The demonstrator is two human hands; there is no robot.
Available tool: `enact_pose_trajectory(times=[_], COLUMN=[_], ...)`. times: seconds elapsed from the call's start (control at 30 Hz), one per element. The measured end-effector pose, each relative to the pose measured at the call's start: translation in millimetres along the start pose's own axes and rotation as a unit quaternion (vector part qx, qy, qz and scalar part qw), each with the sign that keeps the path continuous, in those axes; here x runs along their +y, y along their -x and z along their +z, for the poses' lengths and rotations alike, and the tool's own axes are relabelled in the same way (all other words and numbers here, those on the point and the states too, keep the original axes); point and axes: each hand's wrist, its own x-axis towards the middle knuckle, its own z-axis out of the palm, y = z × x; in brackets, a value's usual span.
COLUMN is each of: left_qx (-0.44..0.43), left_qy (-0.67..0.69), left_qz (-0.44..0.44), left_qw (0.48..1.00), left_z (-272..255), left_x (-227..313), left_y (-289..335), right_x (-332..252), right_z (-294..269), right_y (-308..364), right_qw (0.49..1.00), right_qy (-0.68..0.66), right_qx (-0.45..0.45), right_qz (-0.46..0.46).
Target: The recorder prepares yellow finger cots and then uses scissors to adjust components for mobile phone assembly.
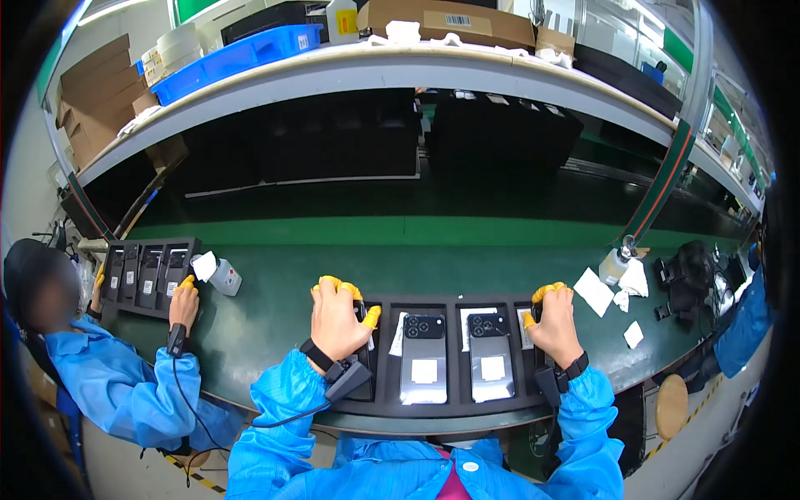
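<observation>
A black compartment tray (454, 409) lies along the table's near edge in front of me. Two dark phones, a left one (423, 350) and a right one (492, 348), rest camera side up in its middle compartments, each with a white label. White slips show behind them. My left hand (340, 321) is closed round the tray's left end, and my right hand (553, 327) grips its right end. Yellow finger covers are on the fingertips of both hands. What lies in the outer compartments is largely hidden by my hands and wrist devices.
At the left a co-worker (125, 387) holds another black tray (142, 310) with several phones. A bottle (225, 277) stands near it. White wipes (593, 292), a pump bottle (614, 265) and black equipment (692, 275) are at the right. A shelf (400, 70) spans above the table.
</observation>
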Motion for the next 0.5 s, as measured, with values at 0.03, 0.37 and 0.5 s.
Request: enact_pose_trajectory(times=[0.03,0.37,0.5], left_qx=[0.008,0.065,-0.181], left_qy=[0.006,-0.070,0.003], left_qz=[-0.005,0.122,0.158], left_qw=[1.000,0.988,0.971], left_z=[-1.2,25.4,31.0], left_x=[-1.3,4.5,50.6], left_y=[-3.7,-46.3,-19.8], right_x=[3.4,-7.3,-65.3], right_z=[1.2,14.5,12.7], right_y=[-1.6,-42.3,-21.3], right_qw=[1.000,0.995,0.977], right_qy=[-0.005,0.059,-0.025], right_qx=[-0.007,-0.014,-0.168], right_qz=[-0.001,-0.077,-0.128])
